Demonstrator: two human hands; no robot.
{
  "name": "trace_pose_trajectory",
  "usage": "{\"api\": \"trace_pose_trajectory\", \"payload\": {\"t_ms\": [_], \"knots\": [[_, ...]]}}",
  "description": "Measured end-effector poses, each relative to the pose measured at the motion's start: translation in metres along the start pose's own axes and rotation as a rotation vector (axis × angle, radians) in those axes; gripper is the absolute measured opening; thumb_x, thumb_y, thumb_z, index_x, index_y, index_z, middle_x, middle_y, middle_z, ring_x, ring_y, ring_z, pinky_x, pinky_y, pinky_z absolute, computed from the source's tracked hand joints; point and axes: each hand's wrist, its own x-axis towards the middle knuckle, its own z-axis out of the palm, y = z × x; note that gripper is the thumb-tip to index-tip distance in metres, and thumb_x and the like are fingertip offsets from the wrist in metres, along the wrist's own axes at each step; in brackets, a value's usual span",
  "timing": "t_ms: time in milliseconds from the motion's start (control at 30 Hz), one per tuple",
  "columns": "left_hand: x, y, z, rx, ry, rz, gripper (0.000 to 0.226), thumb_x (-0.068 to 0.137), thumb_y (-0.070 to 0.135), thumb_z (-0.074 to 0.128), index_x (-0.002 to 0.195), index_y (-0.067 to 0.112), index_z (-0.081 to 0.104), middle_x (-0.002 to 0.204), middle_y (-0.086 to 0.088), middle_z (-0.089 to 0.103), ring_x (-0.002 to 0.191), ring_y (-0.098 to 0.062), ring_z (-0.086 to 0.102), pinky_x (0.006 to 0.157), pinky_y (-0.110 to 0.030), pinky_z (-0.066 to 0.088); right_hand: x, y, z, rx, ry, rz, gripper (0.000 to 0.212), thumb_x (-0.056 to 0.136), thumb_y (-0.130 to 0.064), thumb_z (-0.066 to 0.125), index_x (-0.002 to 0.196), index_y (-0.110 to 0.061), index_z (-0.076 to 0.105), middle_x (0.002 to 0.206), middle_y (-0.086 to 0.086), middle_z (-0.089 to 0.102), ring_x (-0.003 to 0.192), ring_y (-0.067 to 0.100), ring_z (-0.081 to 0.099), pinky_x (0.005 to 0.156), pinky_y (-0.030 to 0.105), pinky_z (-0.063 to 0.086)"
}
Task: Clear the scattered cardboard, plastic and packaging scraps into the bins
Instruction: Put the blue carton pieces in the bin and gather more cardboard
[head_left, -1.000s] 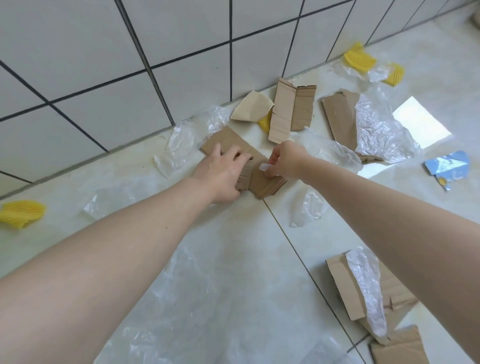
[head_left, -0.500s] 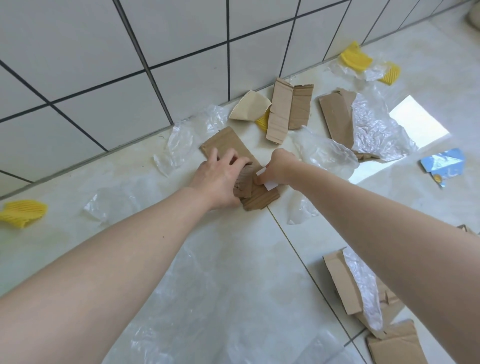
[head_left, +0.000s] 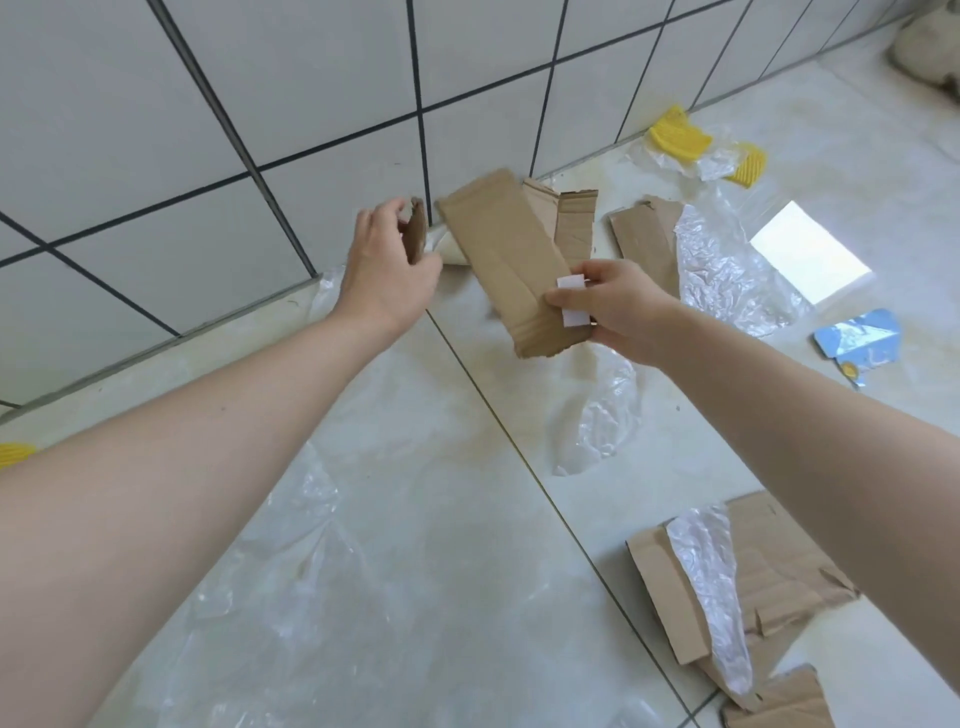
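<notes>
My right grip (head_left: 618, 306) pinched a cardboard strip (head_left: 506, 260), my left grip (head_left: 387, 265) a small scrap (head_left: 415, 234), above the scrap-littered tiled floor (head_left: 441, 519).

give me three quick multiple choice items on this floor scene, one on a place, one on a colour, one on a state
1. Where does the blue wrapper lie?
A. on the floor at the far right
B. on the wall tiles
C. under the left hand

2. What colour are the ridged scraps by the wall?
A. red
B. yellow
C. green

3. What is the state of the long cardboard strip?
A. flat on the floor, untouched
B. lifted, held by the right hand
C. covered by clear plastic

Answers:
1. A, it sits on the floor tiles right of the right arm.
2. B, both ridged pieces near the wall are bright yellow.
3. B, the right hand pinches its near end, along with a small white piece, while the left hand holds a smaller cardboard piece.
</notes>
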Motion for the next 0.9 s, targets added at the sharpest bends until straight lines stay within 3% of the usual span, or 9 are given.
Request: {"api": "trace_pose_trajectory", "payload": {"t_ms": [100, 167, 300, 400, 467, 533, 633, 767, 900], "knots": [[0.016, 0.013, 0.006, -0.211, -0.004, -0.198, 0.022, 0.086, 0.019, 0.054, 0.108, 0.016, 0.059, 0.095, 0.004, 0.056, 0.097, -0.025, 0.061, 0.085, -0.033, 0.054, 0.011, -0.008, -0.008, 0.098, 0.119, -0.022, 0.027, 0.084, -0.004, 0.069, 0.109, 0.003, 0.061, 0.103, 0.017, 0.063, 0.092, 0.029, 0.066, 0.078, 0.044, 0.059], [0.024, 0.018, 0.012, -0.366, -0.022, -0.333, 0.004, 0.087, 0.019, 0.056, 0.091, 0.017, 0.058, 0.091, 0.001, 0.060, 0.087, -0.025, 0.064, 0.069, -0.034, 0.060, 0.023, -0.011, -0.011, 0.121, 0.194, -0.005, 0.026, 0.083, -0.007, 0.071, 0.106, -0.001, 0.061, 0.105, 0.015, 0.064, 0.095, 0.028, 0.066, 0.083, 0.042, 0.058], [0.038, 0.013, 0.029, -0.328, -0.043, -0.404, 0.034, 0.085, 0.034, 0.063, 0.110, 0.012, 0.060, 0.108, -0.005, 0.064, 0.096, -0.024, 0.063, 0.084, -0.037, 0.056, 0.048, -0.013, -0.013, 0.058, 0.327, 0.034, 0.044, 0.074, -0.020, 0.080, 0.110, -0.005, 0.060, 0.104, 0.010, 0.065, 0.101, 0.029, 0.065, 0.087, 0.043, 0.056], [0.046, 0.008, 0.037, -0.206, -0.073, -0.402, 0.045, 0.083, 0.041, 0.064, 0.118, 0.013, 0.060, 0.114, -0.006, 0.064, 0.104, -0.026, 0.060, 0.091, -0.033, 0.050, 0.052, -0.013, -0.010, -0.006, 0.387, 0.057, 0.030, 0.078, -0.022, 0.078, 0.078, -0.013, 0.049, 0.083, 0.002, 0.055, 0.102, 0.025, 0.061, 0.092, 0.040, 0.053], [0.050, 0.007, 0.041, -0.165, -0.130, -0.411, 0.048, 0.080, 0.043, 0.065, 0.118, 0.014, 0.060, 0.117, -0.007, 0.063, 0.108, -0.027, 0.058, 0.095, -0.037, 0.049, 0.055, -0.014, -0.005, -0.021, 0.395, 0.067, 0.034, 0.079, -0.023, 0.077, 0.073, -0.014, 0.045, 0.076, 0.000, 0.049, 0.101, 0.026, 0.060, 0.094, 0.040, 0.052], [0.053, 0.008, 0.044, -0.116, -0.177, -0.415, 0.051, 0.076, 0.043, 0.064, 0.119, 0.015, 0.058, 0.119, -0.007, 0.061, 0.113, -0.028, 0.055, 0.097, -0.040, 0.048, 0.058, -0.013, -0.001, -0.016, 0.388, 0.062, 0.030, 0.078, -0.023, 0.077, 0.091, -0.009, 0.053, 0.081, 0.001, 0.052, 0.105, 0.027, 0.060, 0.094, 0.041, 0.052], [0.054, 0.012, 0.050, -0.036, -0.238, -0.402, 0.048, 0.079, 0.042, 0.061, 0.120, 0.018, 0.055, 0.121, -0.008, 0.058, 0.118, -0.031, 0.048, 0.100, -0.041, 0.044, 0.063, -0.010, 0.002, -0.018, 0.355, 0.072, 0.052, 0.078, -0.020, 0.078, 0.122, -0.005, 0.053, 0.096, 0.007, 0.055, 0.106, 0.028, 0.061, 0.093, 0.041, 0.052], [0.057, 0.014, 0.059, -0.049, -0.192, -0.385, 0.046, 0.082, 0.037, 0.062, 0.122, 0.016, 0.052, 0.122, -0.009, 0.057, 0.120, -0.030, 0.047, 0.097, -0.039, 0.046, 0.066, -0.008, 0.001, -0.031, 0.357, 0.078, 0.041, 0.083, -0.020, 0.073, 0.117, -0.011, 0.053, 0.090, 0.003, 0.055, 0.085, 0.018, 0.057, 0.074, 0.028, 0.050], [0.054, 0.013, 0.060, -0.108, -0.137, -0.373, 0.044, 0.082, 0.033, 0.066, 0.119, 0.012, 0.056, 0.118, -0.008, 0.061, 0.112, -0.027, 0.055, 0.092, -0.037, 0.050, 0.063, -0.004, 0.000, -0.038, 0.363, 0.049, 0.045, 0.081, -0.022, 0.075, 0.120, -0.007, 0.058, 0.097, 0.004, 0.062, 0.094, 0.020, 0.060, 0.081, 0.029, 0.051]]}}
